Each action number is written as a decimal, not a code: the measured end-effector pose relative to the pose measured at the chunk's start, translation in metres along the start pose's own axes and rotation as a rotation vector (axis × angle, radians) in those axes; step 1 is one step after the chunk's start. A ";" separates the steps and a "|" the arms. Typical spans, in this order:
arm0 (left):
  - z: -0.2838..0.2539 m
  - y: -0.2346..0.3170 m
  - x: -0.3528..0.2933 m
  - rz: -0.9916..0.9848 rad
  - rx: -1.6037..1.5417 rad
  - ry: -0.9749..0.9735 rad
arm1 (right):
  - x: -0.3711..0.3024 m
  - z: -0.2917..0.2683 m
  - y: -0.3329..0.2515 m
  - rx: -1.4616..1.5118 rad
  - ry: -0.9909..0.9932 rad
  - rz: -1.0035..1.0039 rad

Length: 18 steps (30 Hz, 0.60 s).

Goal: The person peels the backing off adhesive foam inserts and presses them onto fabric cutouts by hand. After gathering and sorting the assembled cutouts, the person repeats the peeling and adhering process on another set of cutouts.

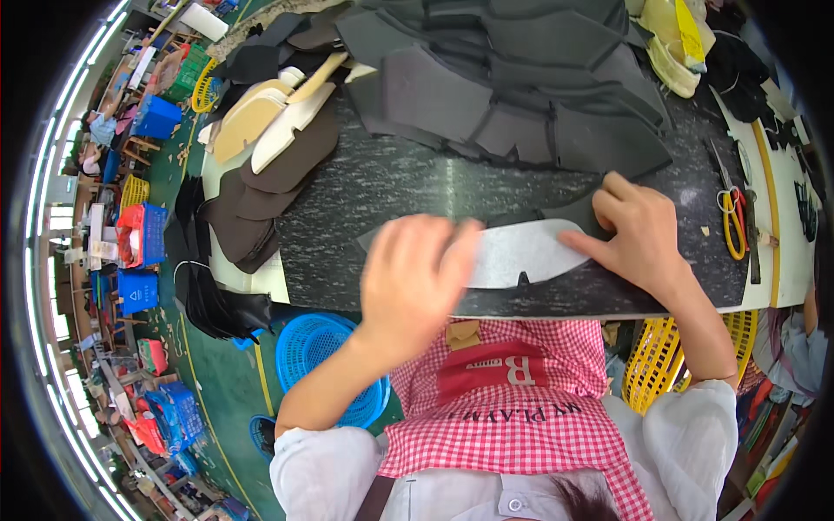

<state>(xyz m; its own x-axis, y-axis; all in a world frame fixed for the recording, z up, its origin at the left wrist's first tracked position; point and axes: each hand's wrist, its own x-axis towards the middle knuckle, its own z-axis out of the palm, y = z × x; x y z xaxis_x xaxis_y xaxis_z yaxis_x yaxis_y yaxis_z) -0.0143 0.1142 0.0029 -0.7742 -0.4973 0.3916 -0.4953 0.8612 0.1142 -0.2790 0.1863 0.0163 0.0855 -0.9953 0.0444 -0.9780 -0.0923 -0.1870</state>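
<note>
A white curved piece (526, 252) of sheet material, with a small dark notch in its lower edge, lies near the front edge of the table. Partly under it is a dark grey cut piece (569, 209). My right hand (638, 230) grips the white piece's right end, thumb on its tip and fingers bent over the dark piece. Over the left end is my left hand (413, 278), smeared by motion, so its fingers' hold cannot be made out. Beyond both hands spreads a layered pile of dark grey cut pieces (512, 104).
Brown cut pieces (261, 200) and cream notched pieces (252, 122) are stacked at the left. Scissors (734, 226) with yellow handles lie at the table's right. Below the front edge stand a blue basket (304, 347) and a yellow basket (647, 365).
</note>
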 end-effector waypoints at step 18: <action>0.003 -0.167 0.002 -0.333 -0.029 0.142 | 0.053 -0.020 -0.023 0.355 0.502 -0.415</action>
<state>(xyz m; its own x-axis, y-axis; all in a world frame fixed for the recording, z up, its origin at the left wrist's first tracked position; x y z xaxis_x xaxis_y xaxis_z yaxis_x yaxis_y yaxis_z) 0.0655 -0.0312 -0.0182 -0.5089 -0.7333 0.4508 -0.6981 0.6580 0.2822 -0.2554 0.1359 0.0422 0.2545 -0.7520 0.6080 -0.7566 -0.5464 -0.3591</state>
